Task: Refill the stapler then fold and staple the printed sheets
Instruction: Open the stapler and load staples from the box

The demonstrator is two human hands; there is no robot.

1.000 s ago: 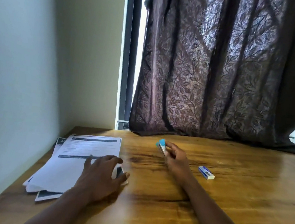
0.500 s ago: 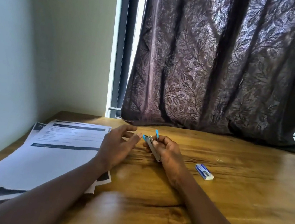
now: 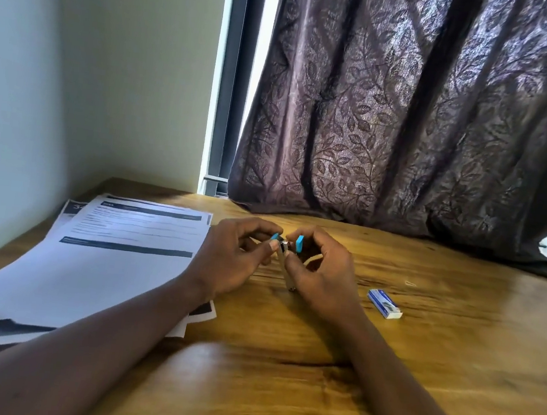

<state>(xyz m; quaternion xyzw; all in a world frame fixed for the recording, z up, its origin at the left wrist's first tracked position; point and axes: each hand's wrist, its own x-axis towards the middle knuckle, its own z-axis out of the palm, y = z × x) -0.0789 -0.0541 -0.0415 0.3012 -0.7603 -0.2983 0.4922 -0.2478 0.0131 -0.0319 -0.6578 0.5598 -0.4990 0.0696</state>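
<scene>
A pale plain wall is filling the left part of the room and is meeting the desk at its far left corner. A dark purple-brown curtain with a woven leaf pattern is hanging behind the far edge, and its hem is resting on the wood. Between wall and curtain a dark window frame is standing, with a thin strip of daylight beside it.

The brown wooden desk with visible grain is carrying everything, and light is reflecting on its near part. A loose pile of white printed paper sheets with dark header bars is lying along the left edge, spread a little, with the lower sheets showing at the near side.

Two bare forearms are reaching in from the near edge. The left hand and the right hand are meeting near the middle of the desk, closer to the far edge. Together they are grasping a small metal stapler with blue plastic ends, which is standing almost upright and is opened at the top; the left fingertips are pinching one blue end, and the right hand is closed around the body. Whether its lower end is touching the wood, I cannot tell.

A small white and blue cardboard box of staples is lying flat on the desk, to the right of the right hand, near but apart.
</scene>
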